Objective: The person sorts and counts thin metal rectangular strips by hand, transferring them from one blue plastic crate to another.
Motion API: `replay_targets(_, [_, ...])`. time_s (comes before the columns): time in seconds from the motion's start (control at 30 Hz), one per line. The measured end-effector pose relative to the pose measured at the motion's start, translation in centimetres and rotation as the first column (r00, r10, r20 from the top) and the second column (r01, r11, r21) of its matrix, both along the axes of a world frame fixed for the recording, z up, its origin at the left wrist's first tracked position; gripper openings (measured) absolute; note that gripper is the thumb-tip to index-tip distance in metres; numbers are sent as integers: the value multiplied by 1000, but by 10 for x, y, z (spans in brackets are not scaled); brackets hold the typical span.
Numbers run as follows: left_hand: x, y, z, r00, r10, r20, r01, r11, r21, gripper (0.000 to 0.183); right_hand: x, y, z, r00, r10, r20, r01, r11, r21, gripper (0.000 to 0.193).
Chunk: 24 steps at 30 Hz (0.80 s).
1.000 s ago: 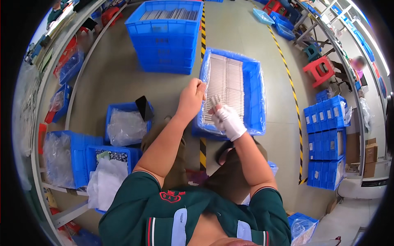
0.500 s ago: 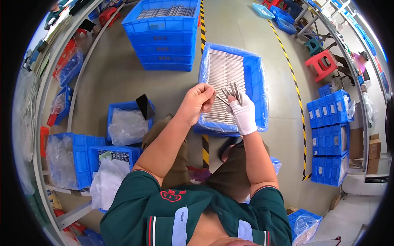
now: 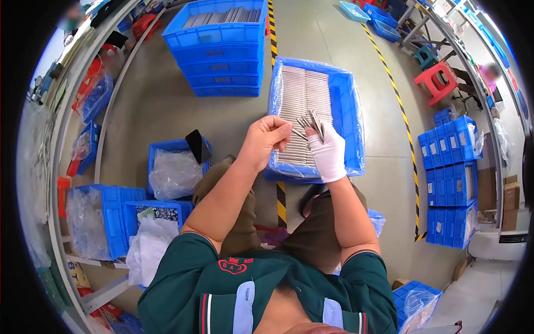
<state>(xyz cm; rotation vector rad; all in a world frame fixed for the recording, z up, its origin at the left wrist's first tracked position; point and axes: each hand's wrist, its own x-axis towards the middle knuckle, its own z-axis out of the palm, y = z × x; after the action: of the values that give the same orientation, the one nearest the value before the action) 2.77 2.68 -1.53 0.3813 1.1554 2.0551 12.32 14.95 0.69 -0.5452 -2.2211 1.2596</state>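
My left hand (image 3: 265, 140), bare, is closed in a pinch at the end of one thin metal rod (image 3: 298, 133). Beside it, my right hand (image 3: 328, 155) wears a white glove and is closed round a bunch of similar metal rods (image 3: 312, 121), whose ends fan out past the fingers. Both hands are above a blue crate (image 3: 348, 119) lined with clear plastic. Inside the crate, many slim metal rods (image 3: 306, 92) lie side by side in two columns toward its left. The crate's right part shows bare blue wall.
A tall stack of blue crates (image 3: 219, 67) stands ahead to the left, its top one holding rods. At my left are a phone-like black slab (image 3: 197, 146) on a crate, and a crate of small metal parts (image 3: 167, 213). More stacked blue crates (image 3: 449, 178) stand right.
The bunch of rods in my right hand has tipped slightly and drawn closer together. My left hand keeps its pinch with little movement. The view has shifted slightly.
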Motion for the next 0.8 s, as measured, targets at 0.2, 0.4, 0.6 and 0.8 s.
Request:
replay_targets(0.2, [2,-1,-1,993,-5,-119,-5,996,-85,11,-2,0,-6,997,3,-71,4,994,108,14])
replay_targets(0.4, [9,3,-8,997,-3,78,5,1000,-27,10,-2,-4,-6,999,-11,-48,19,986,166,14])
replay_targets(0.6, [-1,0,-4,986,158,-61,-160,987,-25,12,-4,-1,-9,998,4,-59,3,994,105,14])
replay_targets(0.8, [-7,-3,0,999,30,-14,-30,1000,-8,11,0,-3,0,986,148,75,-146,989,-27,12])
